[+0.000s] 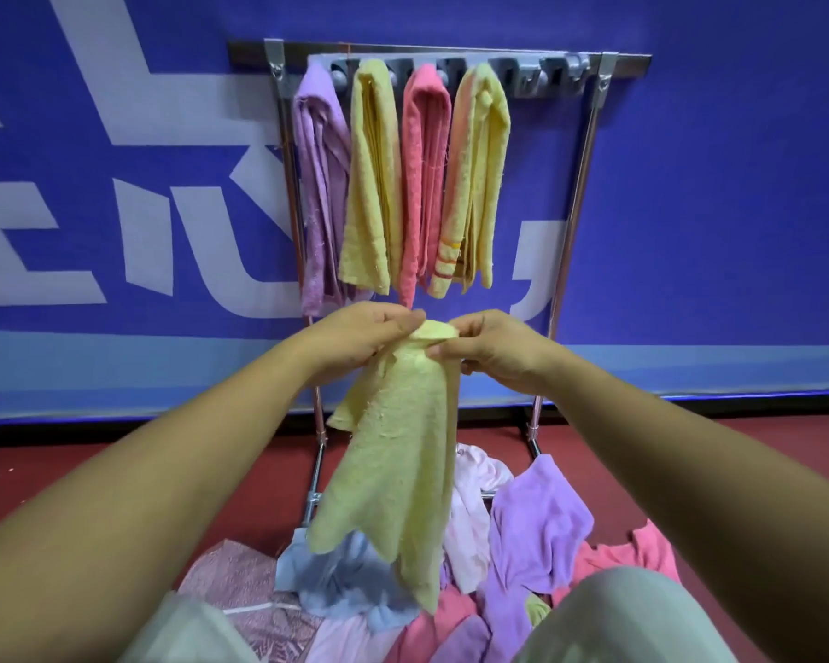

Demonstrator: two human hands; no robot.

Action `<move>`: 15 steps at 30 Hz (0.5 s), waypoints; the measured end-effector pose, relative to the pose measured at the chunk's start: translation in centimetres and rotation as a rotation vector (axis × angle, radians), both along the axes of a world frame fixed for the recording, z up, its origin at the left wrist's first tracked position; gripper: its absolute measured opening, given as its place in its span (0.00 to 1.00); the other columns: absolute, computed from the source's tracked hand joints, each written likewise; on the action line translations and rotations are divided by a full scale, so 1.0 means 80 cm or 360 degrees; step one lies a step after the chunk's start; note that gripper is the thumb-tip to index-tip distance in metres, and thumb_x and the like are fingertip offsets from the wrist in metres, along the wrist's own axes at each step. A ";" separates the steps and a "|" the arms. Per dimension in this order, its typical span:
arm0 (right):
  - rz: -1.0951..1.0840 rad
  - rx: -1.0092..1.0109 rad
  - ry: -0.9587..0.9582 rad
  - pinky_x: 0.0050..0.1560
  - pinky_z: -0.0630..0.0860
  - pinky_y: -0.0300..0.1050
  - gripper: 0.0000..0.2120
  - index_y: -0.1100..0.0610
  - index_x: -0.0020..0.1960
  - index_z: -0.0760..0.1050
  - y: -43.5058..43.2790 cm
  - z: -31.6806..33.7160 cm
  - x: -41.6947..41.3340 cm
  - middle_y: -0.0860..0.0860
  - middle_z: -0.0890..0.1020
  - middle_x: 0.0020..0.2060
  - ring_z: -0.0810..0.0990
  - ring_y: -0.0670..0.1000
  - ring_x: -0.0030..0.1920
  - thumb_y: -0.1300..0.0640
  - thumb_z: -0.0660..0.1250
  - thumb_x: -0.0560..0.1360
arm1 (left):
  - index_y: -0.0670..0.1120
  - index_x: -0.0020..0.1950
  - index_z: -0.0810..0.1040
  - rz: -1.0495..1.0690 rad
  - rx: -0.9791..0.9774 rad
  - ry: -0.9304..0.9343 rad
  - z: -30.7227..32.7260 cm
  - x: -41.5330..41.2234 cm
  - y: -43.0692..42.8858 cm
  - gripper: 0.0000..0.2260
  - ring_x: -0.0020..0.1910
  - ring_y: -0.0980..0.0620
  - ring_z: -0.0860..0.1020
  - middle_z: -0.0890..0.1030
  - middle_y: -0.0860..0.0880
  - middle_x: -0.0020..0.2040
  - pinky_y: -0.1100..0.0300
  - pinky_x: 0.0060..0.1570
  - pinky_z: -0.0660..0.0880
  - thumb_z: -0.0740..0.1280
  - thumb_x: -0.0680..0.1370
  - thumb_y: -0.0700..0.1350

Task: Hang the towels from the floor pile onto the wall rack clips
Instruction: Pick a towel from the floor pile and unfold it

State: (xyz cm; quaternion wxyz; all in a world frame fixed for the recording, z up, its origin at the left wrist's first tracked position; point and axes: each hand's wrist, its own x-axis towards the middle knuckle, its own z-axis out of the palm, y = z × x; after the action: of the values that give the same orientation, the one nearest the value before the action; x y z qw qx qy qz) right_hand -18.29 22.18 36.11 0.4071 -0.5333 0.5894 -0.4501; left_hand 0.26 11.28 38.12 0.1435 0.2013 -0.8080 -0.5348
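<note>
Looks like an indoor sports hall or event space, not a home: blue fabric barrier point(714, 208) printed with huge white characters point(130, 112), dark red floor point(92, 471), freestanding chrome rack point(580, 184) with grey clip rail point(537, 76) against it.

red floor point(116, 471), towel pile point(537, 533), rack base point(315, 476)

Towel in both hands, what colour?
The towel is pale yellow-green; the head view shows it best.
</note>
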 end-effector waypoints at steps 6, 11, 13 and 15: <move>-0.0365 -0.0115 0.0036 0.46 0.67 0.46 0.03 0.58 0.43 0.82 0.012 0.029 -0.025 0.53 0.77 0.40 0.72 0.51 0.43 0.59 0.75 0.73 | 0.46 0.47 0.82 -0.0001 -0.0588 -0.0629 0.000 0.032 -0.023 0.06 0.39 0.58 0.80 0.85 0.52 0.42 0.61 0.42 0.75 0.74 0.74 0.46; -0.0654 -0.0087 0.0176 0.44 0.71 0.46 0.06 0.58 0.41 0.79 0.022 0.014 -0.046 0.50 0.77 0.34 0.73 0.47 0.37 0.56 0.73 0.73 | 0.41 0.48 0.82 0.0259 -0.0149 -0.0264 0.006 0.059 -0.047 0.05 0.41 0.51 0.73 0.78 0.48 0.40 0.61 0.41 0.69 0.71 0.76 0.42; -0.0622 -0.0043 0.0176 0.54 0.77 0.57 0.07 0.63 0.44 0.79 0.022 0.006 -0.048 0.53 0.79 0.37 0.76 0.51 0.42 0.58 0.73 0.73 | 0.40 0.48 0.82 0.0332 0.0074 -0.0060 0.009 0.061 -0.045 0.03 0.41 0.51 0.75 0.79 0.47 0.39 0.65 0.38 0.72 0.69 0.77 0.39; -0.0467 0.0000 0.0150 0.59 0.77 0.58 0.04 0.63 0.45 0.79 0.021 0.004 -0.039 0.56 0.80 0.39 0.78 0.54 0.45 0.63 0.72 0.73 | 0.43 0.46 0.82 0.0372 0.0268 0.0143 0.020 0.055 -0.035 0.02 0.37 0.52 0.77 0.81 0.47 0.39 0.66 0.35 0.74 0.69 0.77 0.39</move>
State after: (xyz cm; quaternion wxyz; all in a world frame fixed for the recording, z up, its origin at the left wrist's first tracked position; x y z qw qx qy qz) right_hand -21.41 23.84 36.44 0.3089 -0.4619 0.6795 -0.4791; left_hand 4.64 8.49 39.68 0.2236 0.2812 -0.7241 -0.5888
